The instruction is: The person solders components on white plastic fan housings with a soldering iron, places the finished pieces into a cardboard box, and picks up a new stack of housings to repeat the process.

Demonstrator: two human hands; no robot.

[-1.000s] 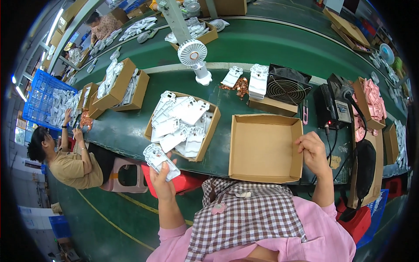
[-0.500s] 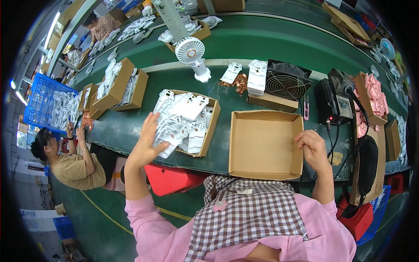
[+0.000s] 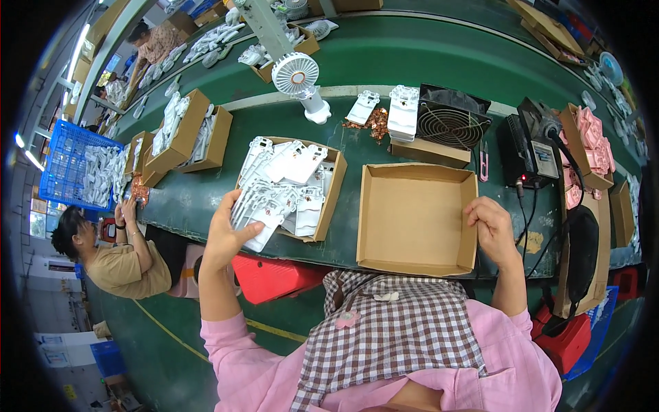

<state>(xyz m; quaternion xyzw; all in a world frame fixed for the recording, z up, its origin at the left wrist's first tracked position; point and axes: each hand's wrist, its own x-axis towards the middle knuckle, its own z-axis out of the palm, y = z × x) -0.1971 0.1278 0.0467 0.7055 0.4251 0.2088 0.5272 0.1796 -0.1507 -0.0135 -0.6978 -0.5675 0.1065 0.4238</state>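
On the green worktop [image 3: 439, 62], white plastic parts [image 3: 264, 206] are clamped by the left hand [image 3: 230, 237] over their box [image 3: 334, 189], best lifted level, while the empty carton [image 3: 415, 216] is steadied at its near right edge by the closed right hand [image 3: 491, 230].

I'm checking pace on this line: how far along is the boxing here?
Done: nothing shows packed; the empty cardboard box has a bare floor. In hand: the left hand grips white plastic parts at the full box, while the right hand holds the empty box's edge. Left: the pile of parts.
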